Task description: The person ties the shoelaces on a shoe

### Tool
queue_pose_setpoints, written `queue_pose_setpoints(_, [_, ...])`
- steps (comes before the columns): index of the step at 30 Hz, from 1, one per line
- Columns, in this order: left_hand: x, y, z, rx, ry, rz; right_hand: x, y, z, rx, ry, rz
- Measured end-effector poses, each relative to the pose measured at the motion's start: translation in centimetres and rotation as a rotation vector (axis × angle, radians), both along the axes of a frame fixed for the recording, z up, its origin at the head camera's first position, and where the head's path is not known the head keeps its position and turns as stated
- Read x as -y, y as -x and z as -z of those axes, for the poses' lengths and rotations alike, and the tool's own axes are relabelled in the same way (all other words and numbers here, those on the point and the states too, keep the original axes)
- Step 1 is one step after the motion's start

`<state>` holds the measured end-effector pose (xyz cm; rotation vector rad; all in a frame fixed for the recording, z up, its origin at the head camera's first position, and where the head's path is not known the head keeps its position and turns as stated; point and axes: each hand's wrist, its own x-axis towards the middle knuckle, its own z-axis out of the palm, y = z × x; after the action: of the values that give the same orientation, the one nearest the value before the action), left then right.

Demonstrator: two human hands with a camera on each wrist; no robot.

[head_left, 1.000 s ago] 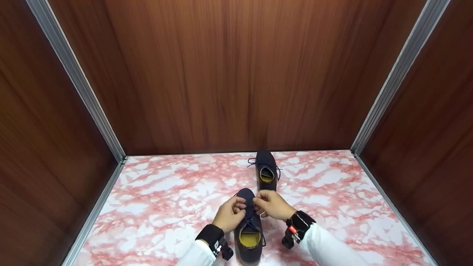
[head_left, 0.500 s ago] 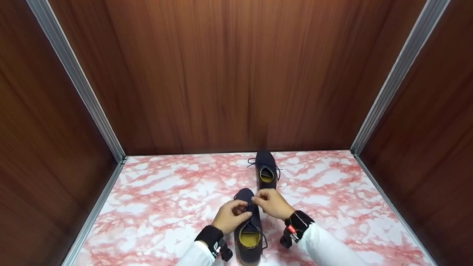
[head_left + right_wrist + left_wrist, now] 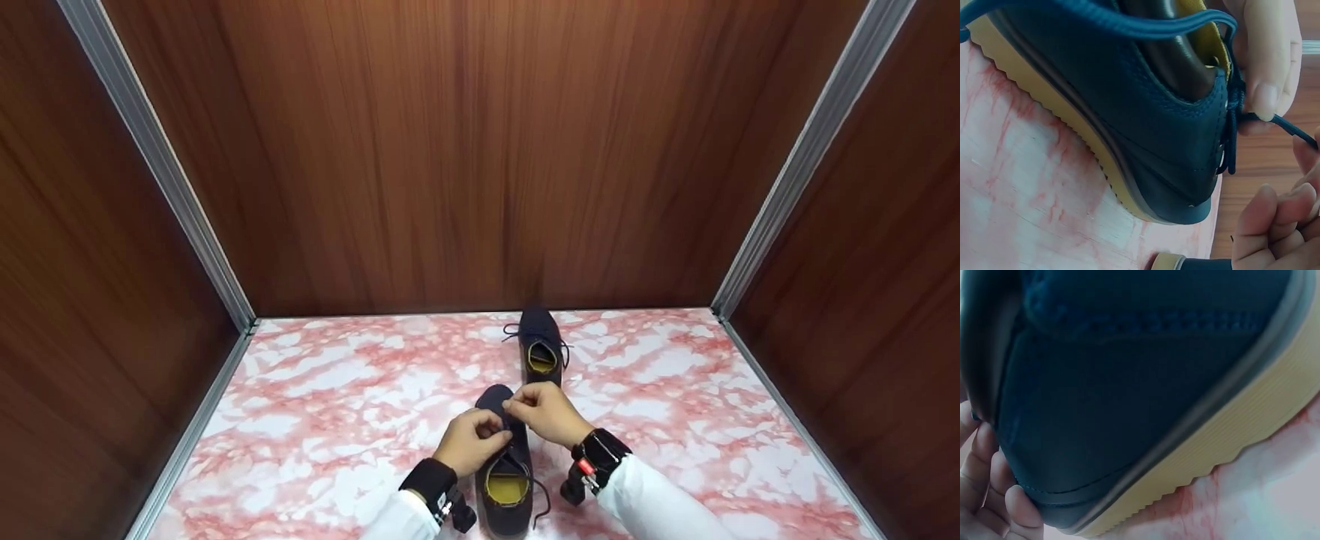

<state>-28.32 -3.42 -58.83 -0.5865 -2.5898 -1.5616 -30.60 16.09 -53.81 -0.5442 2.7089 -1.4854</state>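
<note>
A dark navy lace-up shoe [image 3: 495,521] with a yellow lining stands on the floor, toe away from me. My left hand [image 3: 469,442] is over its lacing; in the right wrist view the left thumb and fingers pinch a blue shoelace [image 3: 1291,129] beside the knot. My right hand [image 3: 551,414], just ahead over the toe part, pinches the same lace farther along, the stretch between the hands pulled straight. A loose lace end [image 3: 544,499] hangs down the shoe's right side. The left wrist view shows the shoe's side and ridged tan sole [image 3: 1202,447], with fingers at the upper.
A matching shoe [image 3: 541,326] stands farther forward, laced, its toe by the brown wood-grain back wall [image 3: 450,165]. Similar panels with grey metal edge strips [image 3: 210,247] close in both sides. The floor [image 3: 337,405] has a red and white marbled pattern.
My right hand has shifted left across the shoe's toe part. My left hand has slid slightly right over the lacing. The loose lace end on the right has swung farther out.
</note>
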Motion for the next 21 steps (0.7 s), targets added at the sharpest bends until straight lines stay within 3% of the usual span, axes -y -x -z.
queue_pose_setpoints(9, [0.0, 0.1, 0.2, 0.007, -0.031, 0.002, -0.5, 0.3, -0.9, -0.034, 0.008, 0.061])
queue_pose_setpoints(17, [0.2, 0.2, 0.2, 0.062, -0.091, 0.007, -1.4, 0.5, -2.0, 0.032, 0.193, 0.087])
queue_pose_setpoints(21, [0.3, 0.1, 0.1, 0.074, -0.113, 0.011, -1.8, 0.2, -2.1, 0.019, 0.202, 0.093])
